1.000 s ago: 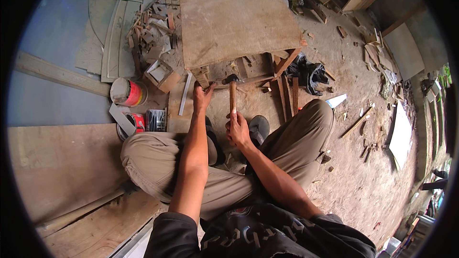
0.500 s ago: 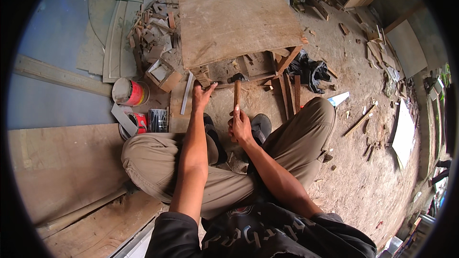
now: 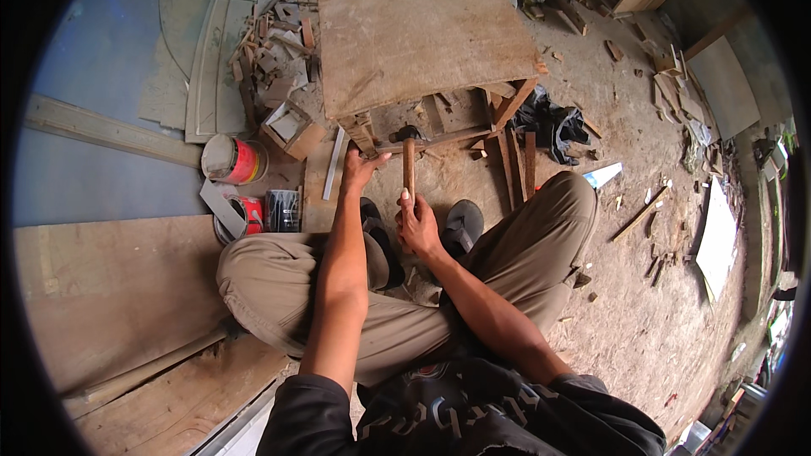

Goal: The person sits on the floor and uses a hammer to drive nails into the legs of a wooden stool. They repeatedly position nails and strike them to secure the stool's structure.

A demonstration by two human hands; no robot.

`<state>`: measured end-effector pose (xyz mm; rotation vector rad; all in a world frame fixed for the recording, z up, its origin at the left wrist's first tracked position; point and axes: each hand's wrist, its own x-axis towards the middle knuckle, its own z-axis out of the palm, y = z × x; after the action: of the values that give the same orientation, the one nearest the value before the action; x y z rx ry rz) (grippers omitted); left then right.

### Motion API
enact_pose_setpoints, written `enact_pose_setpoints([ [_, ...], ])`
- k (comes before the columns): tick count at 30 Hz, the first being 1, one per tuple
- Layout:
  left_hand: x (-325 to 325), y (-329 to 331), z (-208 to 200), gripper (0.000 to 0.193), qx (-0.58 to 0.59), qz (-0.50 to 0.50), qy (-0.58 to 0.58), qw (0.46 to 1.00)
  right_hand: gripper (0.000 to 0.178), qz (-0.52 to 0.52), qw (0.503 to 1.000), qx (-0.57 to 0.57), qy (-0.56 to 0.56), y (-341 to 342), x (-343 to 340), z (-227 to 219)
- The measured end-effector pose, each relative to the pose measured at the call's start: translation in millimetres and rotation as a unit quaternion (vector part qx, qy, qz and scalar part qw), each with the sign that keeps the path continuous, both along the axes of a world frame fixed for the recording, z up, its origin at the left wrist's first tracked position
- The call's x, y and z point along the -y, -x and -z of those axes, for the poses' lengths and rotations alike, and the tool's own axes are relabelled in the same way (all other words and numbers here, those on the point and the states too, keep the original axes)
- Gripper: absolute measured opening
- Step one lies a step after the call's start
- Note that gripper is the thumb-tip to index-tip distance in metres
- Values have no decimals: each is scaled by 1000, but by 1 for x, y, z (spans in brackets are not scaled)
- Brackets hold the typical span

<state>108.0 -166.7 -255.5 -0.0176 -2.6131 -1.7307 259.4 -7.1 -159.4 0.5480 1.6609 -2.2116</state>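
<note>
In front of my legs stands a low wooden table (image 3: 422, 29) with a plywood top and a frame of legs and rails under it. My left hand (image 3: 361, 172) is at the near left leg (image 3: 358, 131), closed around its lower end, with the thumb pointing right along the front rail (image 3: 448, 141). Its other fingers are partly hidden. My right hand (image 3: 417, 226) grips a hammer (image 3: 409, 167) by its wooden handle. The hammer's dark head is just at the front rail, right of my left thumb; whether it touches the wood I cannot tell.
On the left stand paint cans (image 3: 233, 160) beside a heap of wood offcuts (image 3: 283, 59). A metal strip (image 3: 334, 163) lies near my left hand. To the right are loose wood strips (image 3: 530, 160), a black plastic bag (image 3: 553, 127) and scraps scattered over the floor (image 3: 625, 312).
The hammer has shifted a little to the left, its head nearer my left thumb. My left hand keeps its place at the table leg.
</note>
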Motion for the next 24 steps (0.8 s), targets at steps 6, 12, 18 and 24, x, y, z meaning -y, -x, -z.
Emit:
enact_pose_setpoints([
  [6,4,6,10,55,21,30,-52,998,46,-18,999,-30,-41,-3,5,2],
  [12,-30,-1,8,84,-86,-102,-47,990,46,16,1000,-7,-23,-4,11,-1],
  [18,-52,2,20,66,-92,-170,-111,975,49,46,999,19,8,-3,7,-2],
  [24,-45,8,28,41,-80,-132,-104,982,51,44,999,20,-20,-1,2,0],
])
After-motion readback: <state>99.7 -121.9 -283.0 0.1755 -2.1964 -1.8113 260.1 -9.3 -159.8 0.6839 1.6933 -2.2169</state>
